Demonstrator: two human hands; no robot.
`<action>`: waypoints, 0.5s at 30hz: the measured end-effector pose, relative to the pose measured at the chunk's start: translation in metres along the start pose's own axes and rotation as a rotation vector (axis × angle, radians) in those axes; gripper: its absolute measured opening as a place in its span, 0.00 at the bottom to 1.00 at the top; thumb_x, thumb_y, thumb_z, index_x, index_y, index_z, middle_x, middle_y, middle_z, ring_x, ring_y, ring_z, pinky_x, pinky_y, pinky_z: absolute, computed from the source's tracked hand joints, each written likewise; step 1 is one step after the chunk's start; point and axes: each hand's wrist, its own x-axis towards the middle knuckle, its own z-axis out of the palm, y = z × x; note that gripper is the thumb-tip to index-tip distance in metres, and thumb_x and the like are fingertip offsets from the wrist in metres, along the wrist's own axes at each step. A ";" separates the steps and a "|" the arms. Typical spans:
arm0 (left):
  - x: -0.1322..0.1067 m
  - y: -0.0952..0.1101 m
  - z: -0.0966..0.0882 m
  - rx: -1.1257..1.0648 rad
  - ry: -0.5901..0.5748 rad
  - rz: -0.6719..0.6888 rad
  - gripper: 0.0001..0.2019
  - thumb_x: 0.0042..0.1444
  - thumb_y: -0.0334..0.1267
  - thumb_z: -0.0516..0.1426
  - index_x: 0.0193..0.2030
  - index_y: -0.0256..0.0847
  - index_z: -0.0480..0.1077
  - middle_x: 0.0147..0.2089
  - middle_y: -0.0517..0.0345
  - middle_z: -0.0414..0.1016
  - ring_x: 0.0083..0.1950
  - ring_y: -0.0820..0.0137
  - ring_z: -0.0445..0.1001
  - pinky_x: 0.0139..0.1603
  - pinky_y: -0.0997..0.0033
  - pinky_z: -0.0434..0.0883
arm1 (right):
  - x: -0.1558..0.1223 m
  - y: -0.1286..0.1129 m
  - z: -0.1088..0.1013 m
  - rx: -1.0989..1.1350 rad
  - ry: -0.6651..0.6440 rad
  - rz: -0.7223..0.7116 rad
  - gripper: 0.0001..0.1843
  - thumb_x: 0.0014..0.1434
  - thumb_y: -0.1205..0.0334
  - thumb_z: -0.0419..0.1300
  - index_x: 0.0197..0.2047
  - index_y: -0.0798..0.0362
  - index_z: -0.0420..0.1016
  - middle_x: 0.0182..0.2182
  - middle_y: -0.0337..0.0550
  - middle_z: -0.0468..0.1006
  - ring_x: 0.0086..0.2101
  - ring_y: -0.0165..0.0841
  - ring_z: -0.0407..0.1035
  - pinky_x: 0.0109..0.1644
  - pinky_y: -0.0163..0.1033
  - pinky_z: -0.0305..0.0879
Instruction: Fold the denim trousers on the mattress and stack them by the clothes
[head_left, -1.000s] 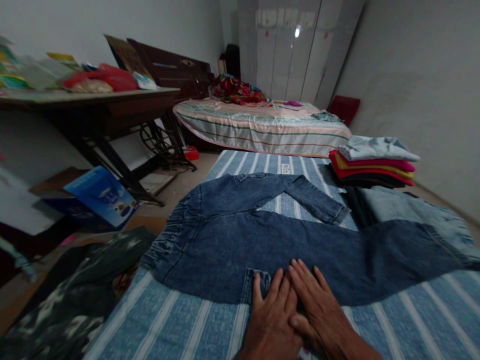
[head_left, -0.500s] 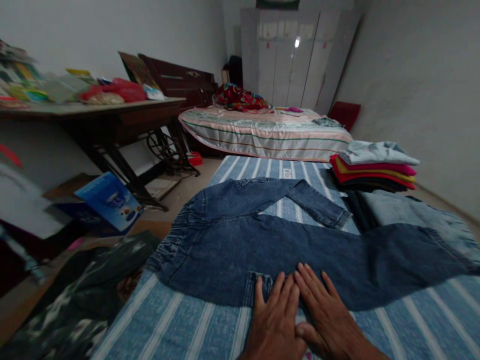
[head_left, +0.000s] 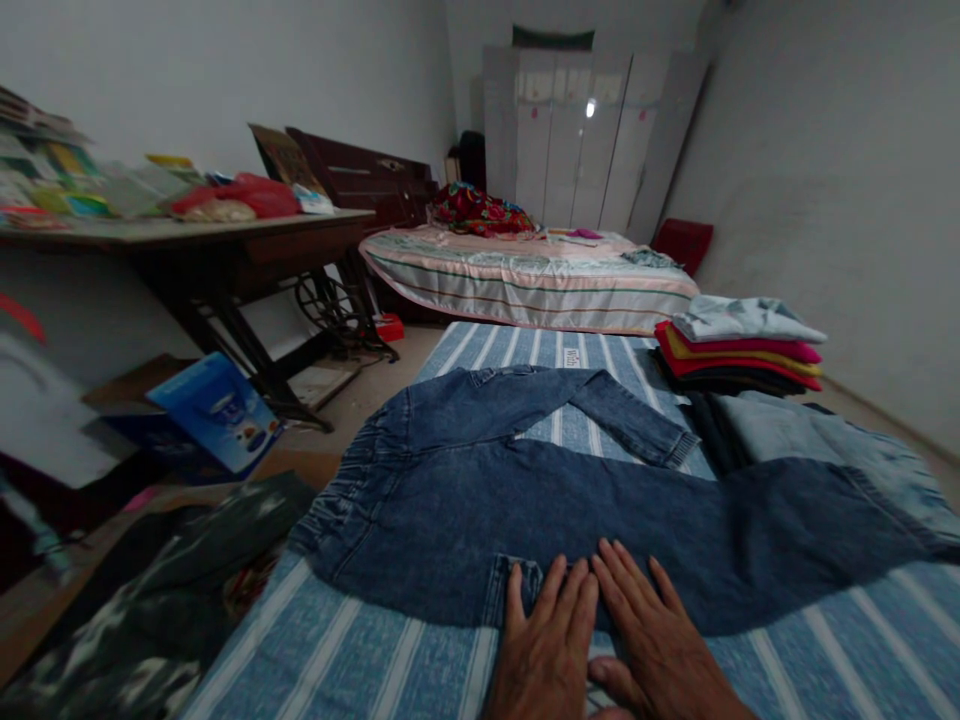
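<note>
A pair of dark blue jeans [head_left: 465, 510] lies spread on a blue and white striped bed cover [head_left: 360, 650], its gathered waist to the left. One leg stretches right; the other bends back near the far side. My left hand [head_left: 546, 630] rests flat on the near edge, fingers spread, by a pocket flap. Right beside it, my right hand [head_left: 652, 620] also lies flat on the denim, fingers extended. The two hands are close together, thumbs near each other. Neither grips the cloth.
Folded clothes [head_left: 739, 345] are stacked at the right, with light and dark jeans [head_left: 787, 430] in front. A sewing machine table [head_left: 247, 225] stands left, with a blue box [head_left: 225, 410] and dark camouflage clothes [head_left: 165, 590] below. Another bed [head_left: 525, 275] and a wardrobe [head_left: 570, 150] stand behind.
The view has tilted slightly upward, so most things sit a little lower. My hands stay flat on the jeans in nearly the same place.
</note>
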 end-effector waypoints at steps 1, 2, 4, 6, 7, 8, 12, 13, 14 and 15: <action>0.000 0.000 0.000 0.013 0.028 0.014 0.38 0.57 0.60 0.46 0.65 0.32 0.52 0.64 0.45 0.60 0.67 0.58 0.50 0.66 0.47 0.41 | 0.000 0.000 0.001 -0.006 0.008 -0.007 0.47 0.57 0.35 0.46 0.69 0.56 0.38 0.63 0.53 0.55 0.61 0.46 0.51 0.59 0.55 0.50; 0.001 0.000 0.000 0.022 0.053 0.030 0.37 0.57 0.60 0.45 0.65 0.32 0.54 0.63 0.45 0.61 0.67 0.59 0.50 0.66 0.49 0.40 | 0.000 0.000 0.001 -0.014 0.018 -0.013 0.47 0.57 0.35 0.46 0.69 0.57 0.38 0.63 0.54 0.55 0.61 0.46 0.51 0.59 0.55 0.51; 0.001 -0.001 0.001 0.028 0.081 0.057 0.35 0.59 0.58 0.45 0.64 0.32 0.55 0.61 0.46 0.64 0.67 0.60 0.52 0.66 0.51 0.41 | 0.000 0.000 0.003 -0.024 0.039 -0.021 0.47 0.57 0.35 0.46 0.69 0.57 0.38 0.63 0.54 0.56 0.61 0.47 0.51 0.58 0.55 0.51; 0.000 -0.001 0.001 0.027 0.070 0.061 0.32 0.60 0.55 0.45 0.63 0.33 0.56 0.60 0.47 0.66 0.66 0.61 0.54 0.66 0.51 0.43 | -0.001 0.000 0.004 -0.029 0.057 -0.020 0.47 0.57 0.35 0.47 0.69 0.56 0.39 0.63 0.54 0.56 0.60 0.46 0.53 0.57 0.55 0.52; -0.001 -0.002 0.002 0.027 0.055 0.054 0.29 0.61 0.52 0.45 0.63 0.34 0.56 0.60 0.48 0.66 0.65 0.62 0.55 0.66 0.51 0.43 | -0.001 0.000 0.004 -0.032 0.064 -0.015 0.46 0.57 0.36 0.47 0.69 0.56 0.38 0.63 0.53 0.57 0.60 0.46 0.53 0.57 0.54 0.53; -0.001 -0.002 0.002 0.030 0.038 0.044 0.27 0.62 0.49 0.45 0.63 0.36 0.56 0.61 0.49 0.66 0.65 0.63 0.55 0.66 0.52 0.43 | -0.001 -0.001 0.004 -0.035 0.070 -0.009 0.46 0.57 0.36 0.47 0.69 0.56 0.38 0.62 0.53 0.57 0.60 0.46 0.53 0.57 0.54 0.53; -0.001 -0.002 0.003 0.046 0.002 0.026 0.21 0.63 0.38 0.46 0.62 0.40 0.58 0.61 0.53 0.65 0.65 0.65 0.56 0.66 0.54 0.44 | 0.000 -0.003 0.004 -0.041 0.079 0.018 0.47 0.57 0.37 0.48 0.69 0.57 0.37 0.62 0.54 0.59 0.59 0.46 0.55 0.56 0.53 0.55; -0.001 -0.002 0.003 0.053 0.003 0.030 0.20 0.63 0.38 0.46 0.62 0.40 0.59 0.61 0.54 0.65 0.65 0.65 0.56 0.67 0.55 0.45 | 0.000 -0.003 0.004 -0.043 0.083 0.021 0.47 0.57 0.37 0.48 0.69 0.57 0.37 0.61 0.54 0.59 0.59 0.46 0.55 0.55 0.53 0.55; -0.001 -0.002 0.002 0.062 0.008 0.033 0.20 0.63 0.37 0.46 0.61 0.39 0.59 0.61 0.54 0.65 0.65 0.66 0.56 0.67 0.55 0.44 | 0.000 -0.003 0.004 -0.046 0.087 0.023 0.47 0.57 0.37 0.48 0.69 0.57 0.37 0.61 0.54 0.60 0.59 0.45 0.55 0.56 0.53 0.55; 0.000 -0.002 0.002 0.070 0.014 0.036 0.20 0.63 0.37 0.46 0.61 0.39 0.60 0.62 0.54 0.65 0.65 0.66 0.55 0.67 0.54 0.43 | 0.000 -0.003 0.005 -0.051 0.094 0.025 0.47 0.57 0.37 0.48 0.69 0.57 0.37 0.61 0.53 0.60 0.59 0.45 0.56 0.56 0.53 0.55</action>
